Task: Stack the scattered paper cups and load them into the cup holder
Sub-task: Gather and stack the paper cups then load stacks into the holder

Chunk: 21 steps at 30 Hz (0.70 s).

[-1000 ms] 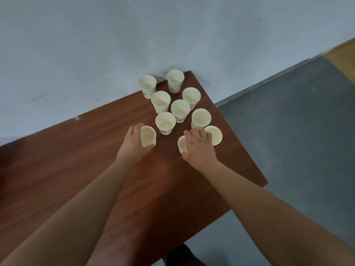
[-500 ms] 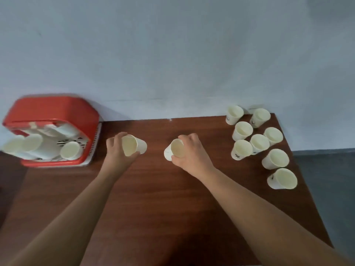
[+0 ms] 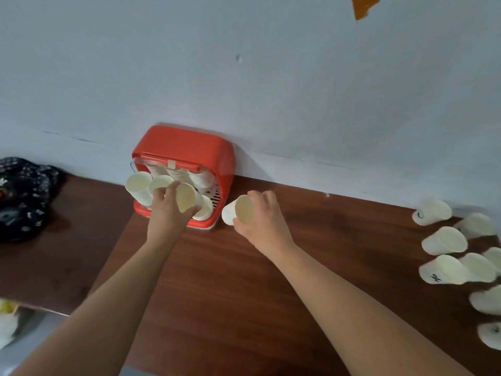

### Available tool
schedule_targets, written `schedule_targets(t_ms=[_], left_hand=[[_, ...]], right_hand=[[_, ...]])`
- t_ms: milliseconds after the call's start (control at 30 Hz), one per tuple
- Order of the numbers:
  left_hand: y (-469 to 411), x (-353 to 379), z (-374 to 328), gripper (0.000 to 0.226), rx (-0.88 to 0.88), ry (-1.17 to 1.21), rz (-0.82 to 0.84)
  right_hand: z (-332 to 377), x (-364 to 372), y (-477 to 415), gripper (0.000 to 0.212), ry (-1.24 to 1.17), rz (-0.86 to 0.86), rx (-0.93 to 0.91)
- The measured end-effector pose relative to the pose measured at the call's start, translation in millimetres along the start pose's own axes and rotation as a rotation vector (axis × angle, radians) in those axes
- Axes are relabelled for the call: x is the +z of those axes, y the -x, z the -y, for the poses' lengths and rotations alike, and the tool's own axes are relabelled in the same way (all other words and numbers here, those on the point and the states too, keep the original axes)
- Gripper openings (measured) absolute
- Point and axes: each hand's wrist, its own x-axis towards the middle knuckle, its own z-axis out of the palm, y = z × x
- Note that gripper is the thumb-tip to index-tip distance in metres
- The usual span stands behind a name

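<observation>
Black marks on some paper cups are unreadable.

The person's left hand and right hand are bare, and both forearms are bare to the picture's lower edge.

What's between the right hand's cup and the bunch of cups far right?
Nothing, just bare table between that cup and the loose cups, in the head view.
</observation>
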Motion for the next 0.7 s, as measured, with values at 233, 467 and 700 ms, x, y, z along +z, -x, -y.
schedule_targets(t_ms=[233, 467, 700], left_hand=[[-42, 43, 40, 0.085, 0.076, -0.167, 0.281], [-51, 67, 76, 0.091, 0.114, 0.076, 0.320], [-57, 70, 113, 0.081, 0.094, 0.338, 0.336]], right_hand=[[7, 18, -25, 0.068, -0.030, -0.027, 0.096], [30, 54, -56, 0.072, -0.089, -0.002, 0.049], [48, 111, -79, 0.066, -0.091, 0.017, -0.018]])
